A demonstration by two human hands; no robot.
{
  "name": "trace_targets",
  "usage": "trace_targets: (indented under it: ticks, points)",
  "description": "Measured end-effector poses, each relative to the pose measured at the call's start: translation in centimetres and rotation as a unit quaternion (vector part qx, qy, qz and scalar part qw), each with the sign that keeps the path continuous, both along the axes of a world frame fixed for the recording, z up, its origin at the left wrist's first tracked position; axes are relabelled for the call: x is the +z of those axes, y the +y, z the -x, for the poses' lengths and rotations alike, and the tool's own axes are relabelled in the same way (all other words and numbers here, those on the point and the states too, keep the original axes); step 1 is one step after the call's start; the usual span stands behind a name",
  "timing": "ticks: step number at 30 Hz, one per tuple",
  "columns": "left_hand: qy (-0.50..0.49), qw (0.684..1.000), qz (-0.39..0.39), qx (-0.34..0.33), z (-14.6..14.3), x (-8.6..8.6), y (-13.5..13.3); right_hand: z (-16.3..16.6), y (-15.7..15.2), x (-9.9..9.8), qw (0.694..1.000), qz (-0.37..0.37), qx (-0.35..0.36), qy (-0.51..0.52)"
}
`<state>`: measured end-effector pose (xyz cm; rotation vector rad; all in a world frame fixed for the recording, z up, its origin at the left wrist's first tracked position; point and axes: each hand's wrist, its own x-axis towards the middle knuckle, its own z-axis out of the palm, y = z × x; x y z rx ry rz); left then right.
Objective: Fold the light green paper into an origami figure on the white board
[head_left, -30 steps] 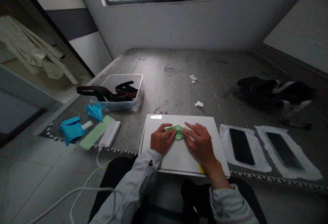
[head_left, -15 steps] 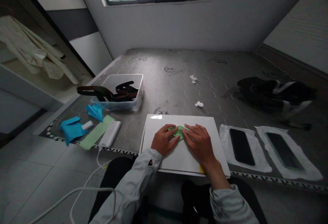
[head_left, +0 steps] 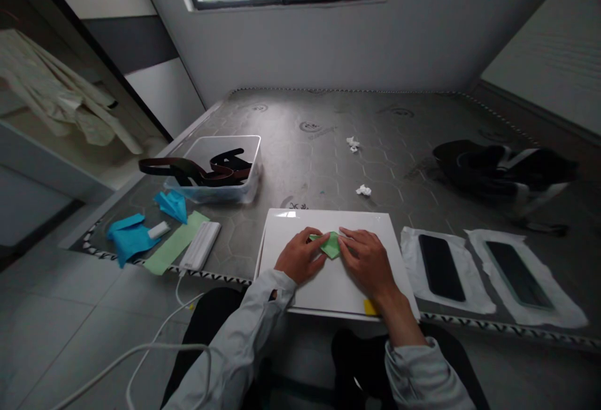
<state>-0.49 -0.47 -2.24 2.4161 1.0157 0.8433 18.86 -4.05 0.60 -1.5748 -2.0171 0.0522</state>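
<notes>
A: What is under the hands at the glossy white rectangular box [head_left: 323, 294]?

B: A small folded piece of green paper [head_left: 332, 246], lying on the box top midway between its left and right edges and closer to the far edge than the near one. The left hand [head_left: 300, 257] grasps its left tip between thumb and forefinger. The right hand [head_left: 369, 263] has fingers against its right side; whether they pinch or merely press cannot be told.

A: What would careful handling look like here?

B: In this judgement, the left grip should stay light and the paper flat on the hard box top, edges matched before any crease is pressed, with the pressing even and outward from the middle.

A: Any names or lettering?

B: No brand is legible. Dark printed characters [head_left: 297, 204] mark the grey hexagon-patterned worktop [head_left: 305, 166] just beyond the box's far edge, too small to read. A slim white corded device [head_left: 201, 246] by the worktop's near edge, left of the box, bears a faint, unreadable mark. The yellow patch [head_left: 370, 307] at the box's near right corner shows no readable writing.
</notes>
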Motion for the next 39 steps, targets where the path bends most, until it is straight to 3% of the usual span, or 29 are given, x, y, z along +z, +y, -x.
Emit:
trace_targets:
  ticks: [12,21,26,33,39]
  points:
    - [-0.065,0.995,0.001,0.079,0.2,-0.3,0.1,-0.2,-0.3,0.6,0.992,0.058,0.109,-0.014]
    - [-0.124,0.985,0.026,0.115,-0.1,0.3,0.3,-0.4,-0.1,0.0,0.995,0.025,0.092,-0.002]
    - [-0.132,0.984,0.029,0.115,-0.1,0.7,0.1,-0.6,0.0,-0.4,0.994,-0.002,0.090,0.057]
    - [-0.131,0.977,0.087,0.142,0.1,1.0,-0.3,-0.2,-0.1,0.6,0.987,0.054,0.064,0.140]
    - [-0.168,0.959,0.155,0.170,0.1,1.3,-0.2,0.4,-0.1,1.0,0.931,0.176,-0.009,0.320]
